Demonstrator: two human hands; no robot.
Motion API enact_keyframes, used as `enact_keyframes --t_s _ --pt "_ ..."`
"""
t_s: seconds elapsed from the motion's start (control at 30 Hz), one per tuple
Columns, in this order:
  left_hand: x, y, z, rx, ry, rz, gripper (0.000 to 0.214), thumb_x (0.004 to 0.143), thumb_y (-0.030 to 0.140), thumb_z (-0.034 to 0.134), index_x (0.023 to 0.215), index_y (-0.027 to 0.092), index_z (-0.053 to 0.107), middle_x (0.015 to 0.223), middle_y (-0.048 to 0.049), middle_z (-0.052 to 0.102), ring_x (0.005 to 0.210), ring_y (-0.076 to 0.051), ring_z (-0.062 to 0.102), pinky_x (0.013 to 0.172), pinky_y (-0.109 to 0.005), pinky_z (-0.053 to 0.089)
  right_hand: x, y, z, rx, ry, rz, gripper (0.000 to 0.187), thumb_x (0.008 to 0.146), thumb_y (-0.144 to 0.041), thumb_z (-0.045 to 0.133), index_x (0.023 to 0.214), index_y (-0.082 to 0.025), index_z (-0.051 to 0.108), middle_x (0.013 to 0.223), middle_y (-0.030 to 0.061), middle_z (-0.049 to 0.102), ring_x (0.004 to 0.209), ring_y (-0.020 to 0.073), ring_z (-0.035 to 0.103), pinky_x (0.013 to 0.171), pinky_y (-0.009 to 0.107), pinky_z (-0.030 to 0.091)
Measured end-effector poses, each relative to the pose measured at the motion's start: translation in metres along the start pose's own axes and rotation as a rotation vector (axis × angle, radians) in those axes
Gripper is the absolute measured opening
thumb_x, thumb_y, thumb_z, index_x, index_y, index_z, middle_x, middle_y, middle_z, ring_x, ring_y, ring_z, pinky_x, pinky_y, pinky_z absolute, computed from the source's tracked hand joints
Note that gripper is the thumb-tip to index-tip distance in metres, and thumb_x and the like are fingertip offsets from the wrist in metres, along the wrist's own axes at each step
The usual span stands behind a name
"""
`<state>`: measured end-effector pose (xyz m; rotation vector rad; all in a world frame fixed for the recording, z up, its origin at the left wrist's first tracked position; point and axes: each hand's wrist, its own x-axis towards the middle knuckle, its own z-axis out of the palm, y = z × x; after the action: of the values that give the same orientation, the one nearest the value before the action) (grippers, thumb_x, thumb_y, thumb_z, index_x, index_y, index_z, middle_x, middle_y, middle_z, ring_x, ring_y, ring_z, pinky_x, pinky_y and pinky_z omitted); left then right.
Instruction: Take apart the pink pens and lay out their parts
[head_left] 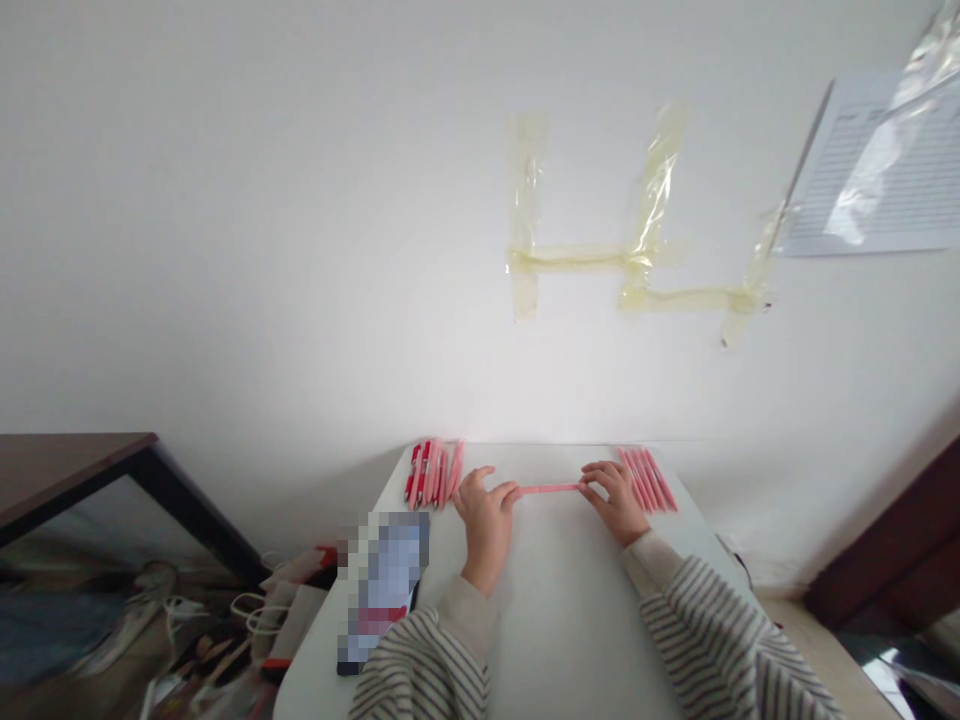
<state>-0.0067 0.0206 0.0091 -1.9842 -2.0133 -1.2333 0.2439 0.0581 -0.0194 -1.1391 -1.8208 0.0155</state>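
Note:
A slim pink pen (550, 488) is held level above the white table (570, 620), stretched between both hands. My left hand (486, 515) pinches its left end with thumb and fingertips. At its right end, my right hand (616, 502) grips it the same way. Just left of my left hand lies a group of red and pink pens (435, 473), side by side near the back edge. Several pink pens (647, 480) lie in a slanted row beside my right hand, partly behind its fingers.
A phone-like object (386, 590), blurred out, lies on the table's left side. Cables and boxes (281, 615) clutter the floor at left, near a dark-framed cabinet (82, 470). The white wall (300, 250) rises behind the table, with yellowed tape (577, 258) on it.

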Motion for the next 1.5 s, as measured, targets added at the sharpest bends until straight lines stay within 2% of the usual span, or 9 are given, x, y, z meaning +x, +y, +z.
enact_keyframes --t_s 0.27,0.5,0.7,0.97,1.2,1.5 --pt "0.0 0.002 -0.002 -0.003 -0.003 -0.004 0.009 0.083 0.032 0.073 0.088 0.034 0.08 0.125 -0.0055 0.062 0.123 -0.028 0.049 0.106 -0.052 0.038 0.003 -0.005 -0.003 0.015 -0.014 0.001 0.026 0.096 -0.049 0.056 0.094 -0.027 0.07 0.105 0.0069 0.073 0.108 0.0272 0.061 0.098 0.048 0.045" --pt "0.0 0.006 -0.007 0.013 -0.033 -0.019 0.01 0.083 0.033 0.073 0.09 0.035 0.08 0.128 -0.0048 0.06 0.126 -0.028 0.047 0.11 -0.052 0.035 -0.001 -0.004 -0.001 0.023 -0.037 0.035 0.036 0.094 -0.057 0.058 0.109 -0.027 0.071 0.107 0.0085 0.071 0.112 0.029 0.057 0.1 0.049 0.047" --pt "-0.001 0.008 -0.01 0.035 -0.046 -0.011 0.01 0.084 0.032 0.072 0.09 0.034 0.08 0.128 -0.0041 0.059 0.127 -0.028 0.046 0.11 -0.052 0.034 -0.004 0.002 0.004 -0.004 -0.047 0.044 0.039 0.098 -0.054 0.05 0.085 -0.027 0.075 0.103 0.0095 0.071 0.109 0.0296 0.057 0.097 0.053 0.047" --pt "-0.001 0.011 -0.013 0.053 -0.054 -0.011 0.012 0.086 0.031 0.069 0.09 0.034 0.079 0.127 -0.0041 0.058 0.126 -0.028 0.044 0.11 -0.053 0.031 -0.001 0.007 0.004 0.032 -0.014 0.049 0.038 0.097 -0.056 0.052 0.092 -0.025 0.074 0.105 0.0102 0.071 0.106 0.0287 0.06 0.094 0.051 0.049" --pt "-0.002 0.011 -0.013 0.052 -0.079 -0.026 0.015 0.086 0.027 0.067 0.092 0.033 0.079 0.131 -0.006 0.057 0.13 -0.031 0.042 0.109 -0.057 0.03 0.001 0.007 0.002 0.041 0.021 0.069 0.041 0.096 -0.059 0.052 0.09 -0.025 0.074 0.103 0.011 0.071 0.104 0.0296 0.061 0.093 0.051 0.048" --pt "-0.003 0.012 -0.016 0.088 -0.076 -0.05 0.015 0.087 0.037 0.066 0.091 0.033 0.08 0.135 -0.0061 0.058 0.13 -0.034 0.037 0.11 -0.061 0.025 0.003 0.008 -0.002 0.029 0.085 0.104 0.046 0.096 -0.063 0.048 0.091 -0.024 0.073 0.103 0.0112 0.071 0.103 0.0296 0.062 0.094 0.051 0.046"
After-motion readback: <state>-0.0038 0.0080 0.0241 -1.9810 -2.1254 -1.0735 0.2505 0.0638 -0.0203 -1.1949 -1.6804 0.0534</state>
